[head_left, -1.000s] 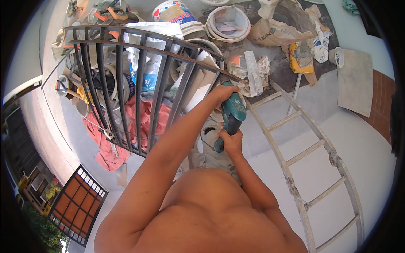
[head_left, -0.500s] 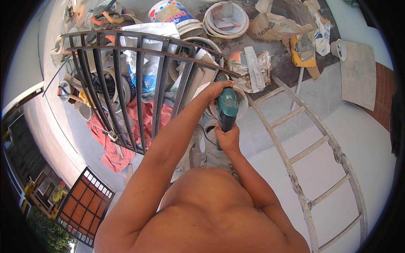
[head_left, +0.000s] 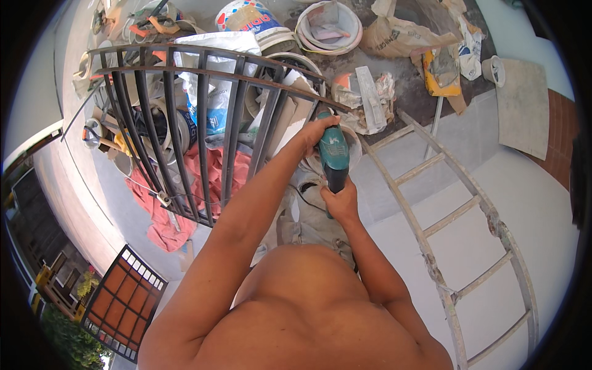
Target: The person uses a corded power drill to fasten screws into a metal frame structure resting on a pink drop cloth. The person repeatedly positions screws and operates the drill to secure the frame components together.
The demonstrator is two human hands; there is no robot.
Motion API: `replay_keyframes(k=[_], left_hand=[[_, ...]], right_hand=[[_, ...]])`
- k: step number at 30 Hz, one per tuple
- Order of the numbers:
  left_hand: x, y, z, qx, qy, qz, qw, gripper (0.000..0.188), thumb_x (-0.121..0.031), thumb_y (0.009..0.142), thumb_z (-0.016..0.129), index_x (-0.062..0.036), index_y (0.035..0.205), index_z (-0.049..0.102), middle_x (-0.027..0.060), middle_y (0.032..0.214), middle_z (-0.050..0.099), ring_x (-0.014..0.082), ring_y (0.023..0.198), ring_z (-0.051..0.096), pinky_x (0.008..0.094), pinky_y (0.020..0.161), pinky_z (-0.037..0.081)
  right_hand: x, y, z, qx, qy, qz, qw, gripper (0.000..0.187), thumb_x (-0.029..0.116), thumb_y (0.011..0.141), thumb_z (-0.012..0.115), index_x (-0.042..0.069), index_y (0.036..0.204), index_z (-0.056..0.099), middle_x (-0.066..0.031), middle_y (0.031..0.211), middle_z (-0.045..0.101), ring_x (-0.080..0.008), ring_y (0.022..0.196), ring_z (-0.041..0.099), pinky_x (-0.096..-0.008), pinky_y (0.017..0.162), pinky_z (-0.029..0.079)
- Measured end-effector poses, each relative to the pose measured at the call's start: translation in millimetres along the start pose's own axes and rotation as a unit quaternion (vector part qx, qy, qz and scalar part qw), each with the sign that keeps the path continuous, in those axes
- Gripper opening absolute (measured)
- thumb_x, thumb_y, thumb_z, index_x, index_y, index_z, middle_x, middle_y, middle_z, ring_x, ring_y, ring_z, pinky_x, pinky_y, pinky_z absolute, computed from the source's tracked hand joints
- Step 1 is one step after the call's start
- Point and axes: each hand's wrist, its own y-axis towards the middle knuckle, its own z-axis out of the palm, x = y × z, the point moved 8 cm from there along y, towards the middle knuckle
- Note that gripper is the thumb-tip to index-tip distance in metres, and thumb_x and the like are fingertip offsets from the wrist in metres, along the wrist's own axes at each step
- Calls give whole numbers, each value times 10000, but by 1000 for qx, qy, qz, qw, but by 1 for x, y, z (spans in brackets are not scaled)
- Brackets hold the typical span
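Observation:
A teal and black corded power tool (head_left: pixel 335 152) lies between my two hands, pointing away from me. My left hand (head_left: pixel 317 132) is closed around its front end, right by the end of a rail on a dark metal grille (head_left: pixel 237 132). My right hand (head_left: pixel 341 201) grips the black rear part. The tool's tip is hidden by the hand and rail, so I cannot tell whether it touches the metal. Upright dark bars join the grille's two long rails. Behind the tool shows part of a pale bucket (head_left: pixel 354 148).
A worn wooden ladder (head_left: pixel 435 229) leans at the right. Beyond the grille are paint buckets (head_left: pixel 330 28), a white and blue sack (head_left: pixel 216 111), torn paper bags (head_left: pixel 401 40) and a pink cloth (head_left: pixel 163 225). A flat board (head_left: pixel 523 111) stands far right.
The rear of the tool and my right hand have shifted slightly right. My left hand stays by the rail end, still gripping the tool.

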Motion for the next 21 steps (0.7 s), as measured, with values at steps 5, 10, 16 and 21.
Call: replay_keyframes(k=[5,10,16,21], left_hand=[[14,-31,21,33,-10,25,999,631,-640,861,662,-102,1189,633,75,1099,680,242,1045,658,515,1012,448],[51,-63,22,80,-76,28,994,816,-701,929,523,-64,1439,500,170,1310,584,322,1240,539,515,1084,394],[86,-69,-81,-25,-300,82,950,501,-438,1037,525,7,1267,544,198,1130,660,299,1028,667,433,906,576],[119,-107,-132,80,-384,139,909,249,-284,1033,578,-42,992,620,73,814,684,188,746,701,316,696,616]], right_hand=[[7,-26,-26,20,-10,5,1000,494,122,752,723,-28,1206,601,-204,988,712,-309,962,704,-384,876,519],[4,-70,-60,80,-8,56,995,479,147,748,731,-47,1173,626,-156,949,702,-270,884,678,-370,853,523],[33,-118,-76,185,176,64,965,426,137,746,701,-53,1127,669,-95,817,692,-139,672,647,-291,657,527],[63,-146,-60,258,153,30,954,468,152,706,715,-117,1082,642,-200,951,707,-185,635,668,-315,601,553]])
